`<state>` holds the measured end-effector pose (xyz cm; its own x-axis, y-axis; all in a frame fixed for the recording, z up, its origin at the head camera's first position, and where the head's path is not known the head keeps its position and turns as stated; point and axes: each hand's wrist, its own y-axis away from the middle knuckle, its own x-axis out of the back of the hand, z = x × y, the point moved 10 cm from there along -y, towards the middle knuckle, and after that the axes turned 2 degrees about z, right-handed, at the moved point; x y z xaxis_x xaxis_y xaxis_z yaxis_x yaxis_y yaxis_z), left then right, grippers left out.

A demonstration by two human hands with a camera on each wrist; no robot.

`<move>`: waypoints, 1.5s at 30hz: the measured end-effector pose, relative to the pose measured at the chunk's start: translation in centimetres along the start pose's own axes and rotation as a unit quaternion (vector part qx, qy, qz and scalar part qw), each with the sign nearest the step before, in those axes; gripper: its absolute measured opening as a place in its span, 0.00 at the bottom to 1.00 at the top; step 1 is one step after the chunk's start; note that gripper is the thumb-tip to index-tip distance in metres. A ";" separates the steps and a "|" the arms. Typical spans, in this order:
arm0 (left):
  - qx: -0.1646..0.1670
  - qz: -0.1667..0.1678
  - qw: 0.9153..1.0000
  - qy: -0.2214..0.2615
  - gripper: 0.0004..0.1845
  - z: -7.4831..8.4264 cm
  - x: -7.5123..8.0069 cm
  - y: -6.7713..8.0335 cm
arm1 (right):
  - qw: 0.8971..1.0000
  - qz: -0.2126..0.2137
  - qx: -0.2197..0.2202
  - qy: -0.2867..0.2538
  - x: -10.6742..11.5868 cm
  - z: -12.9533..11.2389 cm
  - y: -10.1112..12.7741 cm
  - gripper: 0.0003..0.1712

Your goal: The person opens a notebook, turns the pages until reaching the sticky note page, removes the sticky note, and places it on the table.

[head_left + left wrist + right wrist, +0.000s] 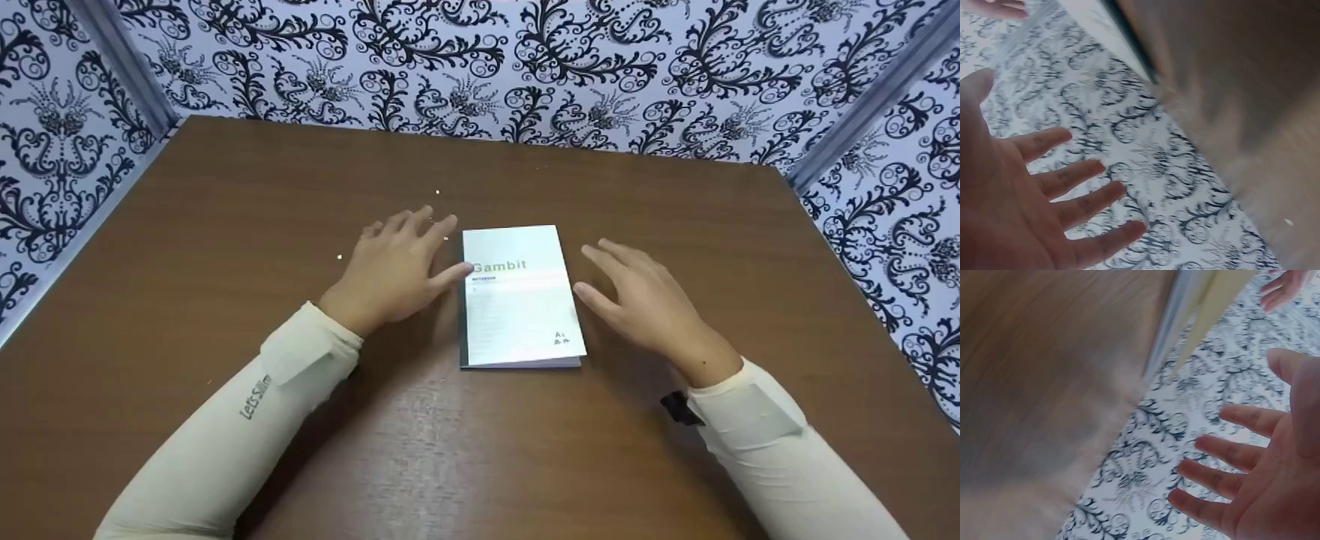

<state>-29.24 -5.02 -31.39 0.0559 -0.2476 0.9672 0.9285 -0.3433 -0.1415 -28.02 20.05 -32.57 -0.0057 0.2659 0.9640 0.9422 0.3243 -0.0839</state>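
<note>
A closed white notebook (519,296) printed "Gambit" lies flat mid-way across the brown surface (187,247), spine edge toward the left hand (396,264). That hand hovers just beside the notebook with fingers spread and straight, its thumb at or over the cover's left edge, holding nothing; the right hand (645,300) is near the notebook's right edge, equally spread and empty. To take hold well, I judge both hands should close on the notebook's long edges evenly, so it stays square.

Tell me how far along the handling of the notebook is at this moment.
Barely begun, it seems. The notebook lies closed and flat on the table. The left hand and right hand flank it with open fingers, gripping nothing. Grasping or opening it is still left.
</note>
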 end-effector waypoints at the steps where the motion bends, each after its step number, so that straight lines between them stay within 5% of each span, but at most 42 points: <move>1: -0.012 0.006 1.000 -0.001 0.39 0.7 0.2 0.1 | 1.000 0.000 0.001 -0.004 0.0 -0.3 0.2 0.36; 10: -0.116 0.013 0.992 -0.037 0.32 6.2 0.5 2.2 | 0.999 -0.009 0.030 -0.007 -1.2 -2.7 2.3 0.27; 15: -0.148 -0.017 0.988 -0.051 0.35 7.7 -0.7 3.4 | 0.997 -0.051 0.052 0.016 -2.6 -3.2 3.4 0.38; 20: -0.152 -0.051 0.985 -0.056 0.38 8.2 -2.2 4.2 | 0.994 -0.087 0.058 0.023 -3.6 -3.4 4.0 0.52; 28: -0.162 -0.069 0.981 -0.079 0.40 8.5 -3.6 4.9 | 0.990 -0.123 0.058 0.018 -4.3 -3.3 4.1 0.57; 45: -0.190 -0.020 0.976 -0.099 0.27 8.6 -4.4 5.0 | 0.988 -0.124 0.078 0.048 -4.9 -3.2 4.3 0.45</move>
<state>-21.67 2.18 -34.52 0.1273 -0.0601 0.9900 0.7296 -0.6706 -0.1346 -22.85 17.25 -36.89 -0.1902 0.0753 0.9789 0.8524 0.5073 0.1266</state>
